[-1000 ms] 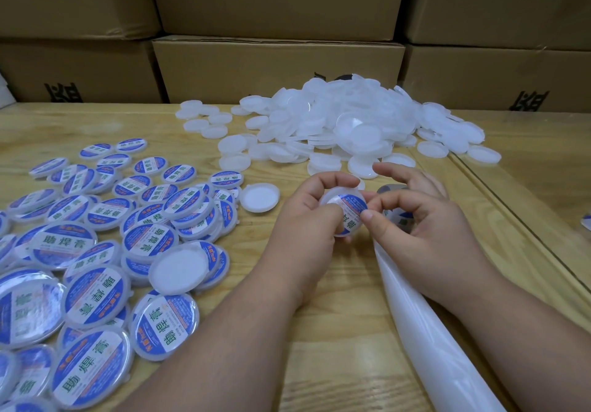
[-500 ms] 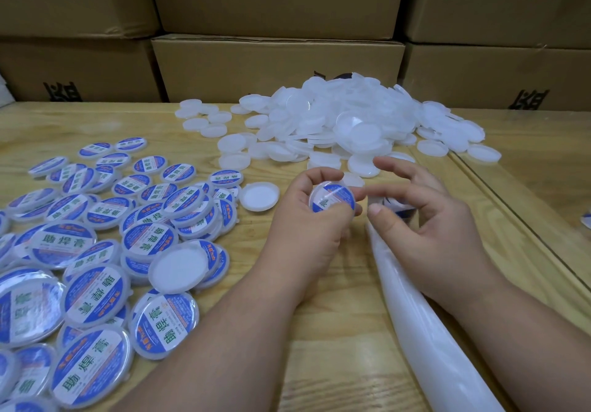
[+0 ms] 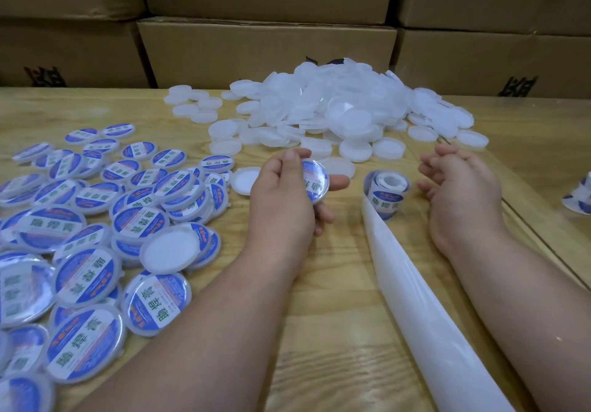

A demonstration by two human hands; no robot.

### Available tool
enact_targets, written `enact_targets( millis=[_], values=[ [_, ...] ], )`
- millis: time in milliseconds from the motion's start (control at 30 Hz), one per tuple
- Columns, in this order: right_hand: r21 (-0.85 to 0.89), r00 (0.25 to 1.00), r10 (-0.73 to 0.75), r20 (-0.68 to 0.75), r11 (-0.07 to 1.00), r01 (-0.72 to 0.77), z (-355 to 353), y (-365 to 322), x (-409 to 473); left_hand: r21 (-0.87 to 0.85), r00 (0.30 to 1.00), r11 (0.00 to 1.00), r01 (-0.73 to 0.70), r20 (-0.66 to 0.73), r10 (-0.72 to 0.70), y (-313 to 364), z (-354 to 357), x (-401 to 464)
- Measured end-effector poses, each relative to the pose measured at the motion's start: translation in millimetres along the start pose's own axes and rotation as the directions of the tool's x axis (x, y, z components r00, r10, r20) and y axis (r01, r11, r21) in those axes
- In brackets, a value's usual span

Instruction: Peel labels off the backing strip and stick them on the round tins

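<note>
My left hand (image 3: 284, 197) grips a round white tin (image 3: 315, 181) with a blue and white label on its face, tilted on edge above the table. My right hand (image 3: 460, 187) hovers to the right with fingers loosely curled, holding nothing. Between the hands stands the label roll (image 3: 385, 195), with its empty white backing strip (image 3: 415, 299) trailing toward me. A pile of unlabelled white tins (image 3: 335, 107) lies behind. Several labelled tins (image 3: 96, 235) are spread at the left.
Stacked cardboard boxes (image 3: 265, 50) wall off the back of the wooden table (image 3: 335, 347). A seam in the tabletop (image 3: 527, 219) runs diagonally at the right. Another bit of label roll (image 3: 579, 197) shows at the right edge.
My right hand has let go of the tin and drawn away to the right, uncovering the label roll. My left hand has turned the labelled tin on edge.
</note>
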State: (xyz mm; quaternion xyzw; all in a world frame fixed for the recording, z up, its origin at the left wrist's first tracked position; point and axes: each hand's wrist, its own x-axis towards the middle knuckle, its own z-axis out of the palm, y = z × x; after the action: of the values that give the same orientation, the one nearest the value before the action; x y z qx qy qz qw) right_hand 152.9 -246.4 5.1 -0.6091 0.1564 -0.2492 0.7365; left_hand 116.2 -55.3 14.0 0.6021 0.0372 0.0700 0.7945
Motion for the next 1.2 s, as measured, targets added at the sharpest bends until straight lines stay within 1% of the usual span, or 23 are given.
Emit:
enact_targets(
  millis=[100, 200, 300, 367, 500, 567, 600, 667, 733, 800, 867, 933, 1033, 1067, 1100, 1200],
  values=[
    [0.007, 1.000, -0.004, -0.011, 1.000, 0.004, 1.4, 1.9, 0.6, -0.041, 0.994, 0.998, -0.048, -0.096, 0.044, -3.7, 2.2, -2.0],
    [0.006, 1.000, 0.005, -0.025, 1.000, -0.005, 2.1, 1.8, 2.4, -0.181, 0.983, 0.981, -0.076, -0.179, 0.043, -2.4, 0.6, -0.3],
    [-0.039, 1.000, 0.010, -0.021, 0.999, -0.011, 3.9, 2.8, 2.7, -0.250, 0.959, 0.961, -0.116, -0.282, 0.043, -2.0, -2.9, 5.1],
    [-0.082, 1.000, 0.006, -0.019, 0.997, -0.008, 5.6, 3.3, 2.0, -0.261, 0.945, 0.957, -0.128, -0.326, 0.038, -2.5, -3.2, 7.1],
    [-0.142, 0.999, -0.010, -0.033, 0.990, 0.006, 8.1, 4.5, 2.3, -0.237, 0.938, 0.960, -0.147, -0.340, 0.059, -4.6, -3.2, 8.3],
    [-0.176, 0.997, -0.022, -0.069, 0.984, 0.010, 9.7, 5.8, 4.5, -0.169, 0.949, 0.972, -0.165, -0.294, 0.110, -5.9, -3.6, 7.0],
    [-0.199, 0.996, -0.026, -0.087, 0.980, 0.008, 11.0, 6.6, 5.2, -0.102, 0.954, 0.978, -0.180, -0.261, 0.148, -6.7, -2.9, 5.3],
    [-0.230, 0.993, -0.035, -0.111, 0.973, 0.009, 13.1, 7.4, 5.9, 0.118, 0.950, 0.963, -0.242, -0.174, 0.260, -8.7, 0.0, 0.1],
    [-0.248, 0.992, -0.046, -0.118, 0.969, 0.016, 13.9, 7.7, 5.2, 0.333, 0.943, 0.893, -0.303, -0.034, 0.332, -12.6, 4.0, -4.0],
    [-0.259, 0.992, -0.060, -0.109, 0.966, 0.030, 13.8, 7.6, 4.2, 0.522, 0.949, 0.795, -0.309, 0.119, 0.291, -16.6, 8.5, -6.1],
    [-0.274, 0.993, -0.080, -0.085, 0.960, 0.054, 13.7, 8.1, 3.1, 0.684, 0.953, 0.663, -0.304, 0.228, 0.201, -18.8, 11.2, -5.4],
    [-0.290, 0.993, -0.099, -0.057, 0.954, 0.078, 14.5, 8.7, 1.7, 0.788, 0.949, 0.531, -0.311, 0.292, 0.122, -18.7, 13.1, -4.2],
    [-0.303, 0.994, -0.112, -0.016, 0.947, 0.102, 15.8, 9.4, -0.4, 0.871, 0.938, 0.362, -0.333, 0.346, 0.030, -19.8, 15.6, -3.6],
    [-0.313, 0.993, -0.116, -0.010, 0.944, 0.107, 15.7, 9.6, -0.3, 0.885, 0.937, 0.325, -0.334, 0.348, 0.016, -20.3, 16.5, -3.6],
    [-0.322, 0.993, -0.118, -0.004, 0.940, 0.110, 15.4, 9.7, 0.0, 0.891, 0.940, 0.313, -0.327, 0.341, 0.013, -20.3, 16.9, -3.9],
    [-0.339, 0.993, -0.116, 0.001, 0.934, 0.110, 15.1, 10.6, 0.5, 0.890, 0.945, 0.325, -0.319, 0.324, 0.042, -21.1, 17.4, -3.4]
  ],
)
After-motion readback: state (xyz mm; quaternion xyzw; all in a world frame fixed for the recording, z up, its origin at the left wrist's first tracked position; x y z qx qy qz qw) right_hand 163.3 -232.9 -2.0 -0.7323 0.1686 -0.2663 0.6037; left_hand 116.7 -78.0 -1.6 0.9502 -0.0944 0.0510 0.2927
